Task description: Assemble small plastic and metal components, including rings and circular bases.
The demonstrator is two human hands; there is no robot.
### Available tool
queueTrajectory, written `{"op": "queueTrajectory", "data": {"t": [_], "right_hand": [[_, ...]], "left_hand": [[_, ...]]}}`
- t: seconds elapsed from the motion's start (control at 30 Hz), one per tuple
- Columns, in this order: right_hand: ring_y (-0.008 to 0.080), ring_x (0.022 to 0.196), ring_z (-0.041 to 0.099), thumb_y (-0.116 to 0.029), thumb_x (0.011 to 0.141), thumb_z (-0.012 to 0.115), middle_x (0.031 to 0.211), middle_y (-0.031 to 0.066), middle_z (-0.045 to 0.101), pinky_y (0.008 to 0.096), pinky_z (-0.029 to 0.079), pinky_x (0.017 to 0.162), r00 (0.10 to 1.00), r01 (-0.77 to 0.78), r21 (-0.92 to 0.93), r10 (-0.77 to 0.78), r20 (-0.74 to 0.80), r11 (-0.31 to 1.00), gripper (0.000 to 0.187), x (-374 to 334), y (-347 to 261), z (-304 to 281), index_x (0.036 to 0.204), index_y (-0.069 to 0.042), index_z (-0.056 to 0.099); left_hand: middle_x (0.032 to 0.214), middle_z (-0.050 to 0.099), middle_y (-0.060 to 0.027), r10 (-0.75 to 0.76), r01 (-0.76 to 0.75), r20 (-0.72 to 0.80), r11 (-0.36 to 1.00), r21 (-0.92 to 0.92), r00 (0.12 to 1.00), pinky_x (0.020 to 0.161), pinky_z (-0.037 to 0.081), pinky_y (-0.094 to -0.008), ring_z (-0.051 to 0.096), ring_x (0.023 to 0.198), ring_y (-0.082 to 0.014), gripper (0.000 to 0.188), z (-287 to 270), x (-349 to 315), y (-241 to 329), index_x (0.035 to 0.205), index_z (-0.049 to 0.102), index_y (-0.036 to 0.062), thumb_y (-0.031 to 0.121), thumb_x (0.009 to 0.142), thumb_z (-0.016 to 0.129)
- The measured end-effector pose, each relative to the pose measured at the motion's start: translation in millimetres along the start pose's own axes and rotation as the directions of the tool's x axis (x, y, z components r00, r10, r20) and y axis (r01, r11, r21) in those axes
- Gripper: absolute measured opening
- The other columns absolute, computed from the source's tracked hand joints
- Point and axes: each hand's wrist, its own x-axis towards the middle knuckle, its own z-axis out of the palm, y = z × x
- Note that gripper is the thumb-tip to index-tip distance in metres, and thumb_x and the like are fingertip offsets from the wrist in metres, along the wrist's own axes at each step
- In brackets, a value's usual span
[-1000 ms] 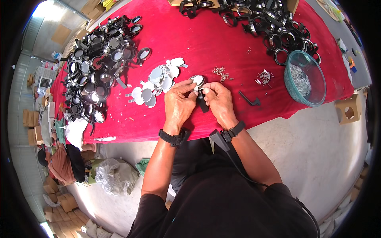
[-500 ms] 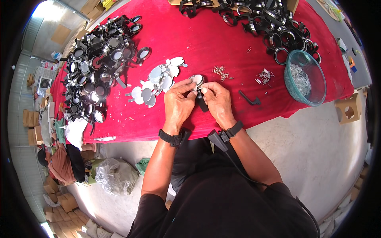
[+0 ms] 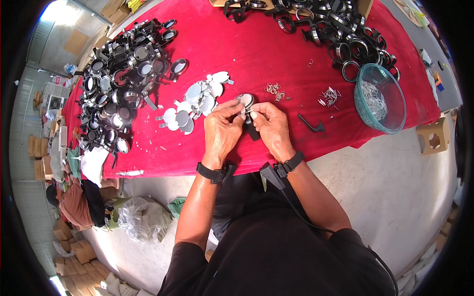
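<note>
Near the front of the red-covered table, my left hand (image 3: 222, 129) is closed on a round ring part (image 3: 245, 100) with a pale disc in it and a black handle pointing toward me. My right hand (image 3: 273, 129) pinches at the part's near rim, by the handle; whatever lies between those fingertips is too small to make out. Loose silver discs with tabs (image 3: 182, 117) are heaped left of my hands. Small bent wire pieces (image 3: 274, 92) lie just beyond my right hand, with thin metal pins (image 3: 330, 96) farther right. A black handle piece (image 3: 311, 123) rests right of my right hand.
Black-and-silver ring parts are piled at the left (image 3: 126, 74) and at the far right (image 3: 340, 37), beside a cardboard box. A green plastic basket (image 3: 392, 123) of metal pins stands near the right table edge. A clear plastic bag (image 3: 144, 222) sits on the floor.
Hardly anything differs. Both hands keep their grip on the ring part, with only a tiny shift of the fingers; the whole picture has moved slightly.
</note>
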Motion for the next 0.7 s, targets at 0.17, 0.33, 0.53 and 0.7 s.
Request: {"op": "queueTrajectory", "data": {"t": [0.17,0.33,0.53,0.7], "right_hand": [[0.0068,0.075,0.062,-0.006,0.104,0.072,0.083,-0.0003,0.07,0.0287,0.053,0.067,0.999,0.004,0.021,-0.003,-0.035,1.0,0.013,0.7,3.4,-0.7,0.115,-0.001,0.077],[0.0097,0.073,0.063,-0.009,0.105,0.071,0.08,0.0014,0.07,0.0317,0.053,0.067,0.998,0.02,-0.031,-0.022,-0.06,0.999,0.011,4.3,9.0,-0.3,0.112,-0.002,0.076],[0.0205,0.072,0.067,-0.01,0.105,0.07,0.078,0.0076,0.07,0.0392,0.055,0.07,0.995,0.047,-0.198,-0.064,-0.077,0.979,0.01,3.2,3.2,-1.1,0.108,-0.002,0.075],[0.0316,0.094,0.074,-0.005,0.101,0.072,0.105,0.0164,0.076,0.0434,0.058,0.083,0.968,0.168,-0.325,-0.218,-0.125,0.931,0.006,-4.2,-2.8,2.9,0.106,-0.001,0.073]], "left_hand": [[0.129,0.081,-0.0175,-0.008,0.008,-0.011,0.998,-0.056,1.0,0.098,0.06,-0.0338,0.077,0.113,-0.0231,0.029,1.5,-0.2,-2.5,0.119,0.084,-0.0042,-0.003,0.09,0.079],[0.129,0.081,-0.0174,0.006,-0.006,-0.011,0.999,-0.035,1.0,0.096,0.06,-0.0337,0.077,0.112,-0.023,0.029,1.4,0.7,-1.5,0.119,0.084,-0.0033,-0.002,0.09,0.08],[0.127,0.082,-0.0185,0.062,-0.062,0.013,0.997,0.036,0.998,0.096,0.061,-0.0354,0.079,0.112,-0.0265,0.03,-4.3,2.0,4.1,0.119,0.085,-0.0004,0.0,0.089,0.081],[0.126,0.082,-0.0183,0.079,-0.082,0.041,0.995,0.062,0.996,0.097,0.062,-0.0368,0.079,0.112,-0.0286,0.03,-8.2,3.2,9.9,0.118,0.085,0.0005,0.001,0.088,0.082]]}}
